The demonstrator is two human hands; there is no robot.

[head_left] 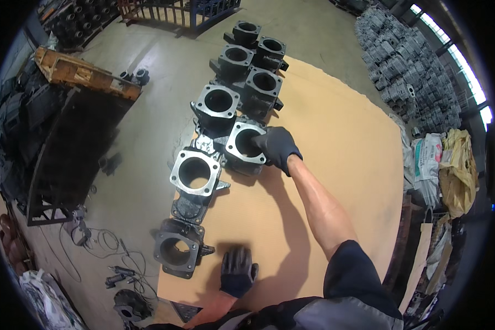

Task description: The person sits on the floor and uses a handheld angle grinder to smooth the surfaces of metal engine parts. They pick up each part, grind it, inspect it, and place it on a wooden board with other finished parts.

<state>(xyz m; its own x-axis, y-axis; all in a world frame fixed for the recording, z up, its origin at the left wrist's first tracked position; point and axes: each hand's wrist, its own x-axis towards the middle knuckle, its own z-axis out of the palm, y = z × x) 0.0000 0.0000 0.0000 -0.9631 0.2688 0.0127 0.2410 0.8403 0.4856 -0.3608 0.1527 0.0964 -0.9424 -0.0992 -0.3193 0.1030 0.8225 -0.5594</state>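
Note:
My right hand [279, 147], in a dark work glove, grips the right rim of a black cast metal housing [243, 165]. Its fingers reach into the round bore; the fingertips are partly hidden there. This housing has a bright machined square flange with corner bolt holes. Low in the view, my gloved left hand [238, 271] is open above the cardboard sheet [346, 165], its fingers stretched out and holding nothing. Left of it stands a duller housing [162, 250]. Between the two hands, further left, sits another housing [176, 177] with a bright flange.
Several more housings [219, 100] stand in two staggered rows running away from me. On the left are a dark rack [74, 154] with an orange beam [85, 74], cables and a power tool [119, 275] on the floor. Stacked grey castings [407, 71] and sacks [457, 173] line the right.

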